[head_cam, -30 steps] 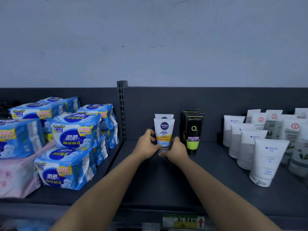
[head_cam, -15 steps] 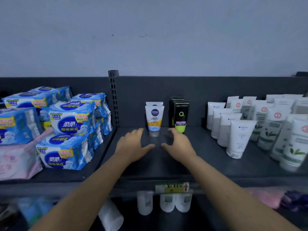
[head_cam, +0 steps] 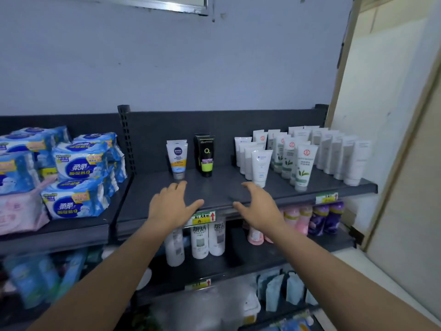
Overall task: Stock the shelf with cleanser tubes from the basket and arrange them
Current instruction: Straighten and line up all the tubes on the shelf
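Two hands are held apart & empty, fingers spread: left hand [head_cam: 171, 204], right hand [head_cam: 257, 207], drawn back over the shelf [head_cam: 222, 187] front. Blue-white tube [head_cam: 177, 158], gripped 1 s ago, is left upright further in, just beside black tube [head_cam: 205, 155]. Placement judged done; basket not in view, next tube to be fetched.

Dark grey shelf [head_cam: 214, 187] has a blue-and-white tube [head_cam: 177, 158] and a black-green tube [head_cam: 206, 155] standing upright just beside each other near the back, plus a bunch of white tubes [head_cam: 298, 158] crowding the right end.
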`<state>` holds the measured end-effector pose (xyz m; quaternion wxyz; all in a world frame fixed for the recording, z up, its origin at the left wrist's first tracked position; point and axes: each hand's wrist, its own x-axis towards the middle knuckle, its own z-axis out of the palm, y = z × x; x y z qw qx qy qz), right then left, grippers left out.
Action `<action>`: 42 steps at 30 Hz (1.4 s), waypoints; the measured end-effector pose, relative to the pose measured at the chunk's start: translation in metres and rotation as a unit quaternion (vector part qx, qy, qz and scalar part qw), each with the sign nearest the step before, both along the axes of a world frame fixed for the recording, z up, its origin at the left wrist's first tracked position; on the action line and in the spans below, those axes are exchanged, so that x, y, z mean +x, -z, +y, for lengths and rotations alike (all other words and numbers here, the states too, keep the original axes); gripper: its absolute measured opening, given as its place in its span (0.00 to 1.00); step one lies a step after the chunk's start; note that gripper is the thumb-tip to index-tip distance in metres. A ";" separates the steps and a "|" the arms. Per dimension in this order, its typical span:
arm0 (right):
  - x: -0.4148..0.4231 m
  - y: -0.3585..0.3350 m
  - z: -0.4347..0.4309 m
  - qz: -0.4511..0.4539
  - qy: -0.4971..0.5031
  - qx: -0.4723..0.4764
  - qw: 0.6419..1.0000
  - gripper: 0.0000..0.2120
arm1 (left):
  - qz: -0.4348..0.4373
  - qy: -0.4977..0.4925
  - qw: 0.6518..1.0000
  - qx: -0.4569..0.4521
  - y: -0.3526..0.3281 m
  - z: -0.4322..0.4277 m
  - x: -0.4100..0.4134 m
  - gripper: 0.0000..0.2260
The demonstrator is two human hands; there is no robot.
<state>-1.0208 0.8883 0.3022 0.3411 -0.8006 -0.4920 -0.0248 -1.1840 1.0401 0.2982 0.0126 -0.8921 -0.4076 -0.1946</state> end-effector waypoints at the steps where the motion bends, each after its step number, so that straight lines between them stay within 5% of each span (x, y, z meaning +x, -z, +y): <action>1: 0.004 -0.002 -0.006 0.005 0.003 -0.002 1.000 0.27 | 0.000 -0.001 1.000 -0.007 0.000 -0.004 0.001 0.36; 15: 0.099 0.004 0.019 0.079 -0.056 -0.004 0.995 0.24 | -0.015 -0.082 0.994 -0.065 0.010 -0.001 0.076 0.35; 21: 0.113 0.008 0.064 0.134 -0.109 -0.012 0.985 0.27 | -0.149 -0.089 0.969 -0.173 0.014 0.018 0.102 0.37; 26: 0.113 0.010 0.116 0.192 -0.110 0.010 0.975 0.29 | -0.098 -0.059 0.983 -0.146 0.013 0.050 0.113 0.39; 36: 0.113 0.007 0.207 0.415 -0.053 0.084 0.904 0.44 | -0.229 0.010 0.948 -0.222 0.010 0.127 0.160 0.34; 42: 0.118 0.013 0.245 0.492 -0.067 0.131 0.858 0.41 | -0.326 0.029 0.893 -0.308 0.022 0.160 0.177 0.39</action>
